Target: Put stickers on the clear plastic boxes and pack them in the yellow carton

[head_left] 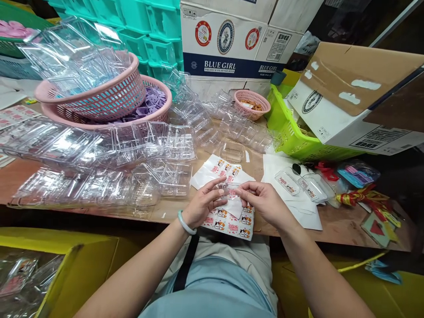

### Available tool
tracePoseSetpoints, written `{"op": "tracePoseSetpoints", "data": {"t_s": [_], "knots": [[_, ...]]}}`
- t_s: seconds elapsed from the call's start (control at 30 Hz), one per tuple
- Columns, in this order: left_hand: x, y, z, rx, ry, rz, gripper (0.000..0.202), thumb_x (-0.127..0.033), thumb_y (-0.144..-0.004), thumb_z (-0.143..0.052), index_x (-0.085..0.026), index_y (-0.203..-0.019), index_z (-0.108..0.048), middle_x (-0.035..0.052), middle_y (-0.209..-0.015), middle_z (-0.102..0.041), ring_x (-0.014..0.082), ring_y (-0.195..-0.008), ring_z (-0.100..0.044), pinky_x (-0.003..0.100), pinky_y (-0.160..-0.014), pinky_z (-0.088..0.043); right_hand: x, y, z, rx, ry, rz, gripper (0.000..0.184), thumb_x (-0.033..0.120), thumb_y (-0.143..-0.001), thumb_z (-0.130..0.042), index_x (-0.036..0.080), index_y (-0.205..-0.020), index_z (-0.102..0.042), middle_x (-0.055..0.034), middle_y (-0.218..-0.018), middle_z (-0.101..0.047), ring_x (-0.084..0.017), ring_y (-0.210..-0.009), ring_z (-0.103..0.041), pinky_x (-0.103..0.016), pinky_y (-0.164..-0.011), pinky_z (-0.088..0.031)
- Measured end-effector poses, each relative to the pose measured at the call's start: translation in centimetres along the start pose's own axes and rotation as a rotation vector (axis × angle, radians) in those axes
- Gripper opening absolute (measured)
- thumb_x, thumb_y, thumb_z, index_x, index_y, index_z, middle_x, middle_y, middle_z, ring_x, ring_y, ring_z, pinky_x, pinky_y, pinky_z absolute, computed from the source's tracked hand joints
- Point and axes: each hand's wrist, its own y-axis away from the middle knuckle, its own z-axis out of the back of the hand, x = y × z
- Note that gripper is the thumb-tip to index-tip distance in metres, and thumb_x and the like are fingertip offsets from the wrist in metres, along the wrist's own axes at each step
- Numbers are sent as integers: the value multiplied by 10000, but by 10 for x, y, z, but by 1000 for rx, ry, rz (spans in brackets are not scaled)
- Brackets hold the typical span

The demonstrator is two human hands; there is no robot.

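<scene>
Between my hands, over the front edge of the table, is a small clear plastic box point(228, 187) with pink print showing on it. My left hand point(206, 201), with a pale bangle at the wrist, grips its left side with thumb and curled fingers. At the right end, the thumb and fingers of my right hand point(260, 198) pinch together on the box; whether they also hold a sticker edge cannot be seen. Under both hands lies a white sticker sheet point(228, 225) printed with cartoon cats and pink lettering. Another printed sheet point(218, 164) lies just behind.
Rows of clear plastic boxes point(109, 187) cover the left side. Behind them stand stacked pink baskets point(155, 121). To the right lie stickered boxes point(286, 182) on white paper point(309, 217), a green basket point(298, 143) and a carton point(334, 119). One clear lid point(232, 151) lies ahead.
</scene>
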Motion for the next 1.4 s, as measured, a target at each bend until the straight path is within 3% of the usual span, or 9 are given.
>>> {"op": "tracePoseSetpoints", "data": {"t_s": [0.27, 0.7, 0.83, 0.97, 1.1, 1.2, 1.3, 1.33, 1.4], "knots": [[0, 0, 3, 2, 11, 2, 448, -244, -752, -713, -245, -1194, -642, 71, -1176, -601, 185, -1001, -608, 350, -913, -486, 8, -1, 0, 26, 1, -31, 367, 528, -776, -644, 164, -727, -643, 23, -549, -572, -96, -502, -416, -237, -497, -284], [0, 0, 5, -5, 19, 21, 479, -244, -739, -729, -247, -1208, -637, 64, -1109, -631, 163, -951, -608, 353, -916, -476, 14, -3, -2, 13, 44, -32, 339, 492, -769, -651, 162, -696, -649, 21, -533, -572, -101, -510, -431, -239, -513, -316], [0, 0, 5, -2, 11, 19, 476, -256, -735, -735, -249, -1201, -636, 58, -1112, -628, 168, -965, -602, 361, -926, -475, 11, -5, -1, 1, 78, -24, 319, 474, -770, -639, 164, -696, -651, 12, -550, -588, -116, -534, -475, -250, -549, -373], [-1, 2, -1, -15, -39, 1, 445, -309, -739, -742, -246, -1163, -624, 54, -1120, -612, 183, -1026, -583, 349, -904, -485, 6, -6, -5, -38, 181, -13, 304, 469, -801, -602, 192, -683, -646, 10, -561, -604, -127, -527, -491, -252, -537, -381], [2, 0, -10, -107, -131, -22, 461, -327, -684, -789, -226, -1086, -589, 25, -1018, -614, 146, -937, -595, 291, -837, -497, 1, -1, -11, -164, 315, 53, 266, 462, -789, -624, 222, -677, -638, 4, -595, -620, -147, -555, -524, -250, -527, -380], [5, -2, -13, -153, -154, -52, 452, -332, -692, -779, -219, -1076, -571, 27, -1008, -605, 151, -942, -599, 288, -824, -503, -7, 4, -6, -361, 425, 70, 283, 507, -761, -656, 234, -829, -626, 5, -633, -610, -164, -579, -535, -270, -562, -406], [6, -1, -13, -169, -165, -74, 439, -322, -707, -765, -223, -1083, -561, 30, -1032, -604, 168, -967, -606, 310, -844, -508, -18, 8, 0, -635, 436, 77, 555, 569, -738, -664, 221, -1142, -511, -30, -795, -627, -187, -648, -561, -312, -614, -458], [6, 0, -14, -157, -172, -82, 433, -319, -715, -759, -225, -1087, -559, 31, -1037, -609, 171, -968, -610, 314, -849, -509, -22, 10, 0, -680, 409, 98, 678, 578, -717, -683, 217, -1239, -446, -71, -927, -635, -206, -734, -587, -330, -649, -482], [4, 3, -15, -104, -188, -112, 419, -317, -737, -742, -227, -1102, -559, 42, -1070, -621, 182, -979, -618, 314, -859, -507, -26, 14, -3, -609, 329, 132, 837, 566, -684, -724, 238, -1358, -350, -135, -1192, -574, -245, -956, -598, -366, -757, -514]]}}
